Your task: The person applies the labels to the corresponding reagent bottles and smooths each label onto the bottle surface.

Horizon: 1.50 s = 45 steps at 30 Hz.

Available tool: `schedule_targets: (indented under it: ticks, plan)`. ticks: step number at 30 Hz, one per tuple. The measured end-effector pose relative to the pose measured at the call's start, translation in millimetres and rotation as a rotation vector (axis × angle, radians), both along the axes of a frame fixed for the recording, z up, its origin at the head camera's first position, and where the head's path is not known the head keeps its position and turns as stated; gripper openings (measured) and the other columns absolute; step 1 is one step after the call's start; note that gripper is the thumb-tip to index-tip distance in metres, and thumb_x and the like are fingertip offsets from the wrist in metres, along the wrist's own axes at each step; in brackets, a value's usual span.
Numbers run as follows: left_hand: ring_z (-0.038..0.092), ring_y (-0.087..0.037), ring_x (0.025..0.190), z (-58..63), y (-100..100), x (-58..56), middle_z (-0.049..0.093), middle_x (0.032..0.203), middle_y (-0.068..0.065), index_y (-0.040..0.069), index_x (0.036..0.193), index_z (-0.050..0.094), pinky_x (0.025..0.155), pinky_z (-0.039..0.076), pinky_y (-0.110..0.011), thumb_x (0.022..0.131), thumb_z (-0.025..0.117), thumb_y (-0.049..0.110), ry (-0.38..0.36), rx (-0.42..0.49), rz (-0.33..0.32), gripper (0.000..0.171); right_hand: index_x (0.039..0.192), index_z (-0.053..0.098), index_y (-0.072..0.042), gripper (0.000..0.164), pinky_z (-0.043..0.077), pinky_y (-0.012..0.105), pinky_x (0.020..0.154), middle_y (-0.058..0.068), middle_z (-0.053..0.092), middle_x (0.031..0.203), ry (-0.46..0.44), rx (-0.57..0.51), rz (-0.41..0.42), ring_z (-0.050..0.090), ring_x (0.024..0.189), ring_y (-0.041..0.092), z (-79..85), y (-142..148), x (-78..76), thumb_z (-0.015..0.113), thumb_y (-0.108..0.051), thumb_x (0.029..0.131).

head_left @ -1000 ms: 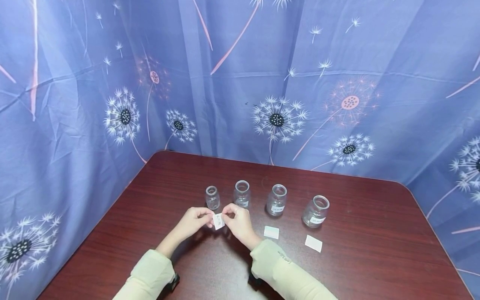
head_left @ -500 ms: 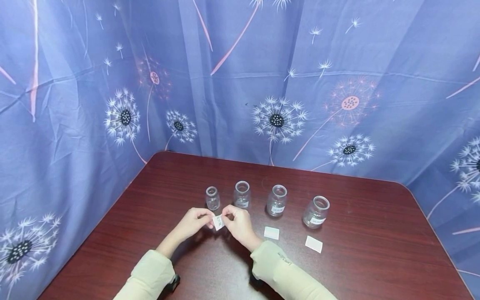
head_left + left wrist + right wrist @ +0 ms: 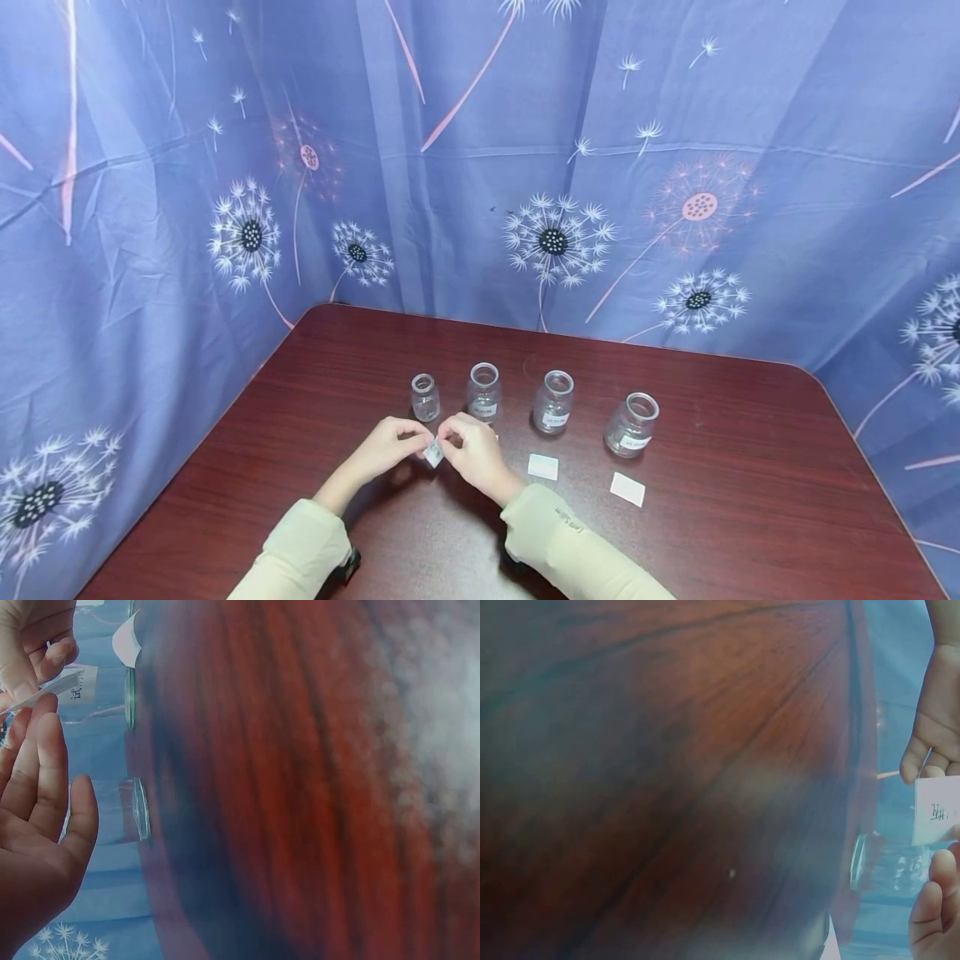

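Observation:
Both hands meet over the table in front of the smallest clear glass jar (image 3: 425, 398). Between them is a small white sticker label (image 3: 432, 453) with dark printed characters, also visible in the right wrist view as a label (image 3: 936, 811). My left hand (image 3: 386, 448) pinches its left edge between thumb and finger. On the other side, my right hand (image 3: 474, 454) pinches its upper right edge. Just behind the right hand stands a second glass jar (image 3: 483, 392) bearing a white label. The fingertips partly cover the held label.
Two more labelled glass jars, a middle one (image 3: 553, 402) and a rounder one (image 3: 632, 426), stand to the right. In front of them lie a white paper piece (image 3: 543, 467) and another paper piece (image 3: 627, 488). A patterned blue curtain (image 3: 465, 208) borders the dark red table (image 3: 720, 500).
My right hand has shifted slightly left, closer to the left hand. The label between them has turned and shows less of its face. A sliver of white now shows right of the right hand.

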<state>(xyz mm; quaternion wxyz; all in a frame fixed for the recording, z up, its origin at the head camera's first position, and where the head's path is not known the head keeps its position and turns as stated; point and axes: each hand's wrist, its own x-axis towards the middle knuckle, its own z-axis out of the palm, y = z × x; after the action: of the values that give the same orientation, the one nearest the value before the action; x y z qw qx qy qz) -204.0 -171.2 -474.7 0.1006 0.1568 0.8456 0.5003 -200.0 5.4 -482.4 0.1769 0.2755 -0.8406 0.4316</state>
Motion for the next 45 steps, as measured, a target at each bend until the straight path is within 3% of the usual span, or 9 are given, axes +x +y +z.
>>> schedule_targets:
  ticks: [6,12,20,29,36,40,45]
  plan:
    - [0.057,-0.003,0.067,0.2,-0.2,1.4,0.066,0.08,-0.011,-0.002,0.088,0.065,0.064,0.049,-0.026,0.082,0.058,0.017,-0.022,0.041,-0.022,0.021,0.069,0.058,-0.013,0.012,0.04,0.012,0.055,-0.003,0.059,0.071,-0.032,0.0,0.034,0.051,0.059,0.003,0.6,0.5,1.4,0.063,-0.003,0.069]
    - [0.055,0.0,0.067,3.1,1.5,3.0,0.066,0.079,-0.009,-0.001,0.088,0.066,0.064,0.047,-0.021,0.082,0.058,0.016,-0.024,0.008,0.0,0.02,0.069,0.058,-0.012,0.011,0.041,0.014,0.056,0.0,0.059,0.071,-0.057,-0.015,0.054,0.054,0.06,0.01,-0.1,1.2,2.0,0.062,-0.002,0.069]
    - [0.054,-0.002,0.07,25.5,7.4,14.0,0.065,0.083,-0.017,-0.007,0.088,0.063,0.063,0.046,-0.02,0.079,0.055,0.004,-0.014,0.025,-0.008,0.017,0.069,0.058,-0.012,0.012,0.042,0.014,0.055,-0.001,0.058,0.07,-0.037,-0.026,0.055,0.053,0.06,0.009,-1.6,1.4,1.5,0.063,-0.002,0.068]
    - [0.058,-0.005,0.075,0.1,1.7,1.9,0.066,0.084,-0.012,-0.002,0.101,0.061,0.067,0.047,-0.019,0.079,0.058,0.008,0.014,0.028,-0.018,0.025,0.069,0.058,-0.011,0.011,0.042,0.016,0.057,0.001,0.059,0.074,-0.124,-0.063,0.054,0.051,0.062,0.004,-2.3,1.6,-0.2,0.063,-0.001,0.071]
    - [0.057,-0.004,0.073,4.9,4.4,3.8,0.064,0.083,-0.012,-0.003,0.106,0.058,0.066,0.046,-0.018,0.078,0.057,0.001,0.047,0.006,-0.027,0.028,0.068,0.057,-0.012,0.013,0.039,0.015,0.054,-0.001,0.059,0.073,-0.122,-0.091,0.044,0.045,0.059,0.003,-3.8,3.6,-1.7,0.064,-0.002,0.069]
    - [0.056,-0.009,0.07,5.3,5.7,3.7,0.063,0.081,-0.015,-0.005,0.107,0.056,0.062,0.045,-0.018,0.075,0.056,-0.005,0.08,-0.014,0.001,0.032,0.068,0.057,-0.011,0.013,0.041,0.017,0.058,0.002,0.062,0.077,-0.126,-0.124,0.049,0.051,0.065,0.008,-4.8,5.9,-3.0,0.064,-0.001,0.069]
    - [0.054,-0.006,0.066,-5.1,4.1,-2.3,0.063,0.076,-0.007,0.003,0.101,0.059,0.059,0.043,-0.018,0.073,0.059,-0.002,0.103,-0.083,0.067,0.028,0.07,0.054,-0.009,0.014,0.045,0.018,0.065,0.006,0.067,0.087,-0.267,-0.207,0.08,0.061,0.079,0.016,-5.2,8.1,-3.9,0.061,0.001,0.073]
